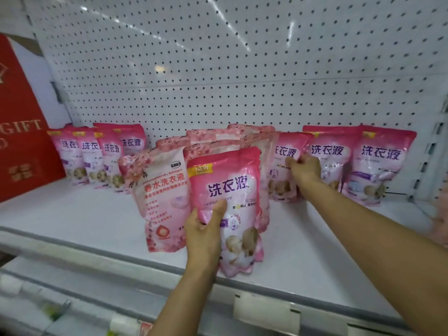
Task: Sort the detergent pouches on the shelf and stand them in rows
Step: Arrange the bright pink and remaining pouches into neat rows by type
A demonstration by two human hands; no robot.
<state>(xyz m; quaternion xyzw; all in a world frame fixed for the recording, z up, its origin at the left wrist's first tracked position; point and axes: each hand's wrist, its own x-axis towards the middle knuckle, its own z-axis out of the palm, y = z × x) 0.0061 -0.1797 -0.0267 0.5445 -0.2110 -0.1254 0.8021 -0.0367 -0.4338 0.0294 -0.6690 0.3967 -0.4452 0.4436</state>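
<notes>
Closest thing to the camera is the left hand point(206, 235), thumb pressed across the front of a pink pouch point(229, 204) and fingers wrapped round its left edge, so that hand is properly clamped on it, no slack in the grip. The pouch stands near the front lip of the shelf point(80, 214), bottom edge looking like it just touches the deck, though I can't say for sure it isn't slightly lifted. Further back the right hand point(304, 169) pinches the upper edge of a second pink pouch point(286, 166) that stands just beside the two on the right point(358, 163). Its fingers are curled tight round the plastic, not spread. Between the two hands sits a cluster of floral pouches point(164, 195), a different design, crowded together with some leaning. Four more pink ones point(97, 158) are lined up at the back left next to a red gift box point(21, 132). What could go wrong, imo: these bags are soft and bottom-heavy, so letting go of the front one this close to the edge could flop it forward off the shelf. Dragging the right-hand pouch out could also nudge its neighbours over, domino style, and the leaning floral bunch looks ready to topple if bumped.
</notes>
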